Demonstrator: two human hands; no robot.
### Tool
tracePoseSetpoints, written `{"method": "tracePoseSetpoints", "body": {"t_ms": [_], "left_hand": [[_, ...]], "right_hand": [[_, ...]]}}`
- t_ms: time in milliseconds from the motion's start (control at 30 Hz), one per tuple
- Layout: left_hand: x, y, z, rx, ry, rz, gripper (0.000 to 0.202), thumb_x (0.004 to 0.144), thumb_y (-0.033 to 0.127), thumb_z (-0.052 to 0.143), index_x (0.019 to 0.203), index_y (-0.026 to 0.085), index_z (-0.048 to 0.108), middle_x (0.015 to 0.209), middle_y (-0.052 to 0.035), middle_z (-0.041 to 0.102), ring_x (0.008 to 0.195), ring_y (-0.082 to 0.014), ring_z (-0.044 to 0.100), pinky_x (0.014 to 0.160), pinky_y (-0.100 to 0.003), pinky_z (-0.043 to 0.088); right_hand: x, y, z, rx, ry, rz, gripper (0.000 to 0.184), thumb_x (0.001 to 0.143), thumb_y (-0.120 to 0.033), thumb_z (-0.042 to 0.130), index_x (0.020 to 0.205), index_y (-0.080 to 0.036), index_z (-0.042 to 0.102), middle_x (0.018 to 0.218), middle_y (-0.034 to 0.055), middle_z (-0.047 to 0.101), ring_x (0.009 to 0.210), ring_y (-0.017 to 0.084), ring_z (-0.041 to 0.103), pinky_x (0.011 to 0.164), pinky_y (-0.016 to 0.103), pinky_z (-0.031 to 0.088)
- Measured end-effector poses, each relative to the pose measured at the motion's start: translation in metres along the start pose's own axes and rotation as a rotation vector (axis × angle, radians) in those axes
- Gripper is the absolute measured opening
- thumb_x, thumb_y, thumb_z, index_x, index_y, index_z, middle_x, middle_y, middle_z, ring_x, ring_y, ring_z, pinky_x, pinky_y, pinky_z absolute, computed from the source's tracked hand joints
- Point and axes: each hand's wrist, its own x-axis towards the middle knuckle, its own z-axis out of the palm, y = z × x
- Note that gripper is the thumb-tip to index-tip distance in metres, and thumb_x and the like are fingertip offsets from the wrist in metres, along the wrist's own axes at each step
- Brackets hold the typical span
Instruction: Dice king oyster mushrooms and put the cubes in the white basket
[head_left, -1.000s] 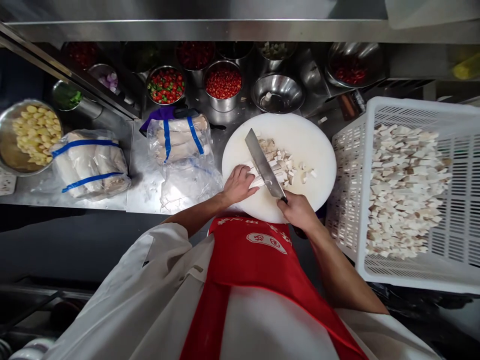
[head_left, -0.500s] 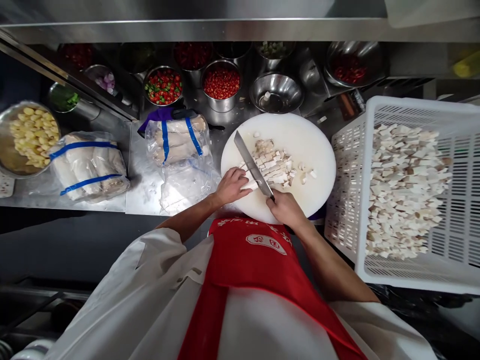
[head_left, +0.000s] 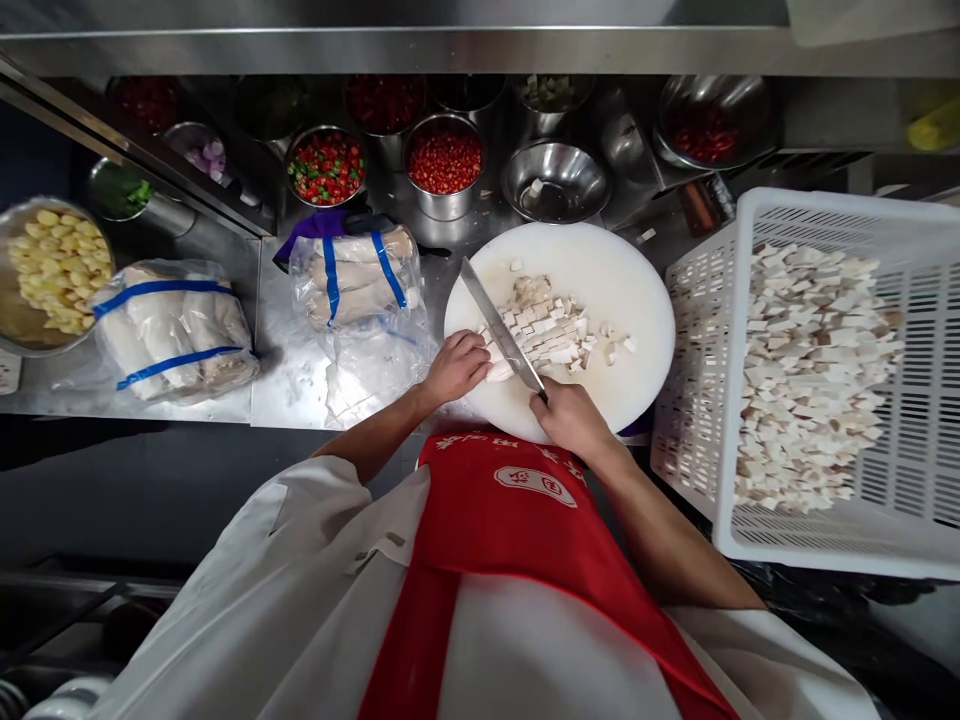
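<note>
Mushroom pieces (head_left: 551, 328) lay on the board (head_left: 626, 290) beyond the right hand (head_left: 574, 415), a basket (head_left: 832, 558) to its right, packages (head_left: 176, 335) on the tabletop (head_left: 289, 390) left of the left hand (head_left: 454, 366), and bowls (head_left: 585, 180) beyond both hands.

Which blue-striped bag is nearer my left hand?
The right bag, near your left hand and the board; the other bag lies farther left, by the yellow pieces.

The left hand (head_left: 456, 368) is held palm down, fingers (head_left: 474, 345) bent; the right hand (head_left: 571, 415) is clenched, its forearm (head_left: 664, 515) angled toward ten o'clock.
</note>
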Motion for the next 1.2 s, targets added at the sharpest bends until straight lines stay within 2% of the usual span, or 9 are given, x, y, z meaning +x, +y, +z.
{"method": "tracePoseSetpoints", "body": {"t_ms": [167, 300, 400, 567, 800, 933, 1067, 1133, 1200], "left_hand": [[-0.007, -0.002, 0.002, -0.033, 0.052, -0.064, 0.019, 0.096, 0.034, 0.052, 0.094, 0.022, 0.066, 0.108, -0.0071, 0.063, 0.111, -0.0205, 0.053, 0.099, -0.04, 0.045], [-0.004, -0.004, 0.005, -0.059, 0.053, -0.011, 0.022, 0.098, 0.034, 0.049, 0.091, 0.021, 0.065, 0.103, -0.0066, 0.065, 0.107, -0.0195, 0.055, 0.097, -0.038, 0.046], [-0.005, -0.003, 0.002, -0.073, 0.065, 0.004, 0.025, 0.099, 0.034, 0.046, 0.093, 0.02, 0.066, 0.102, -0.0071, 0.065, 0.107, -0.0193, 0.056, 0.097, -0.038, 0.046], [-0.021, 0.003, -0.005, -0.068, 0.073, -0.083, 0.026, 0.098, 0.037, 0.047, 0.092, 0.021, 0.067, 0.101, -0.0074, 0.065, 0.105, -0.0198, 0.057, 0.096, -0.04, 0.046], [-0.026, 0.004, 0.007, -0.044, -0.045, 0.052, 0.023, 0.098, 0.035, 0.049, 0.1, 0.021, 0.066, 0.107, -0.0069, 0.066, 0.109, -0.0198, 0.055, 0.1, -0.039, 0.045], [-0.012, 0.003, 0.007, -0.025, -0.015, 0.098, 0.023, 0.099, 0.032, 0.047, 0.101, 0.019, 0.065, 0.106, -0.0077, 0.065, 0.106, -0.02, 0.055, 0.097, -0.038, 0.047], [0.009, 0.012, 0.003, -0.049, 0.046, 0.102, 0.023, 0.099, 0.03, 0.046, 0.1, 0.019, 0.065, 0.105, -0.0077, 0.063, 0.104, -0.0195, 0.056, 0.095, -0.035, 0.049], [0.022, 0.026, -0.005, -0.061, 0.156, 0.05, 0.023, 0.099, 0.032, 0.046, 0.097, 0.02, 0.065, 0.103, -0.0075, 0.062, 0.103, -0.0187, 0.057, 0.094, -0.034, 0.049], [0.039, 0.047, -0.017, -0.039, 0.278, -0.001, 0.023, 0.098, 0.034, 0.046, 0.097, 0.02, 0.065, 0.103, -0.0078, 0.061, 0.104, -0.0189, 0.057, 0.096, -0.035, 0.048]], "right_hand": [[-0.018, 0.002, -0.007, 0.008, -0.058, -0.024, 0.028, 0.095, -0.029, 0.042, 0.094, -0.017, 0.066, 0.085, 0.0117, 0.074, 0.081, 0.026, 0.068, 0.069, 0.03, 0.039], [0.003, -0.005, 0.01, -0.005, -0.085, 0.011, 0.026, 0.093, -0.023, 0.043, 0.095, -0.015, 0.067, 0.092, 0.0148, 0.075, 0.083, 0.027, 0.068, 0.071, 0.031, 0.04], [0.011, -0.01, 0.01, 0.012, -0.051, -0.004, 0.027, 0.095, -0.025, 0.042, 0.1, -0.015, 0.067, 0.098, 0.0145, 0.075, 0.089, 0.026, 0.068, 0.074, 0.03, 0.04], [-0.014, -0.011, -0.002, 0.068, -0.019, -0.018, 0.028, 0.096, -0.028, 0.041, 0.101, -0.016, 0.066, 0.093, 0.0121, 0.075, 0.088, 0.025, 0.068, 0.072, 0.029, 0.041], [-0.002, -0.02, 0.027, 0.078, -0.039, -0.013, 0.027, 0.093, -0.024, 0.043, 0.098, -0.015, 0.068, 0.091, 0.0149, 0.074, 0.084, 0.027, 0.068, 0.073, 0.032, 0.042], [-0.013, -0.016, 0.022, 0.175, 0.057, -0.043, 0.036, 0.092, -0.024, 0.043, 0.121, -0.016, 0.063, 0.093, 0.0102, 0.073, 0.086, 0.025, 0.067, 0.075, 0.031, 0.045], [-0.049, 0.005, 0.011, 0.422, 0.212, -0.182, 0.074, 0.083, -0.015, 0.045, 0.155, -0.019, 0.028, 0.092, 0.003, 0.067, 0.083, 0.021, 0.064, 0.079, 0.03, 0.049], [-0.061, 0.018, 0.01, 0.402, 0.268, -0.227, 0.079, 0.082, -0.014, 0.045, 0.157, -0.022, 0.023, 0.1, 0.0051, 0.062, 0.089, 0.021, 0.062, 0.084, 0.033, 0.05], [-0.068, 0.029, 0.011, 0.266, 0.274, -0.193, 0.074, 0.084, -0.015, 0.045, 0.156, -0.024, 0.029, 0.108, 0.0087, 0.059, 0.093, 0.023, 0.062, 0.084, 0.036, 0.05]]}}
